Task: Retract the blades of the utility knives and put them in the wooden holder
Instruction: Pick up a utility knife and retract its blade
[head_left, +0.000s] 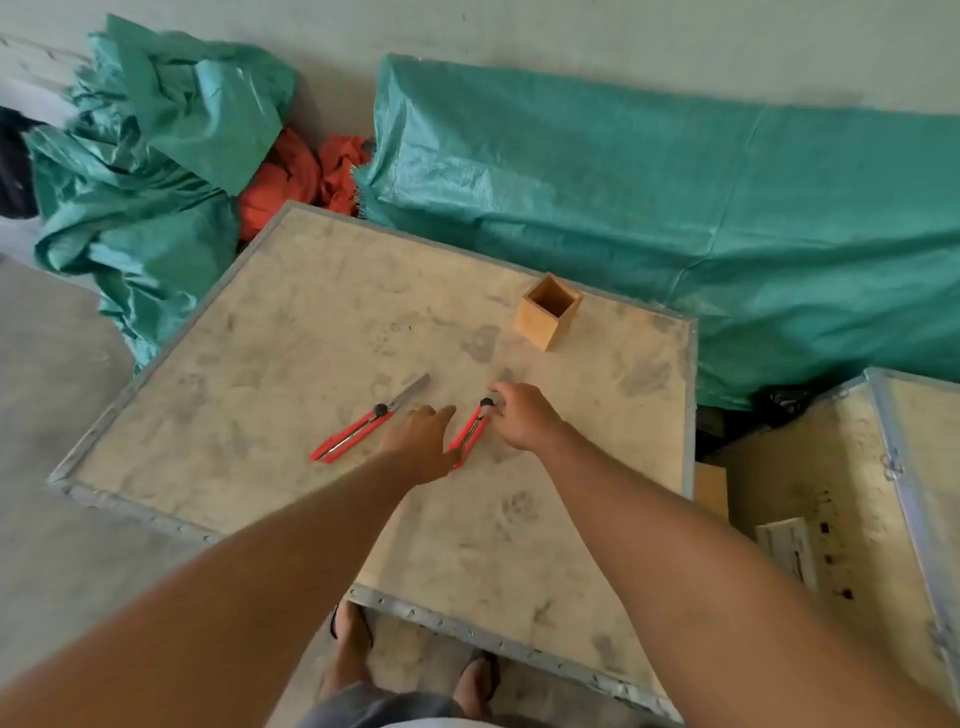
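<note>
Two red utility knives lie on a stained plywood crate top (291, 332). The left knife (358, 428) lies free with its grey blade extended toward the upper right. The right knife (471, 430) lies between my hands. My right hand (522, 415) covers its blade end, fingers closed around the tip by the black knob. My left hand (423, 441) rests with fingers spread beside the knife's handle end, touching it. The square wooden holder (548, 312) stands upright and empty at the far right of the top.
Green tarpaulin (675, 208) is heaped behind and to the left of the crate, with orange cloth (296, 182) between the heaps. A second crate (857, 493) stands close on the right. My feet in sandals (353, 629) are below the near edge.
</note>
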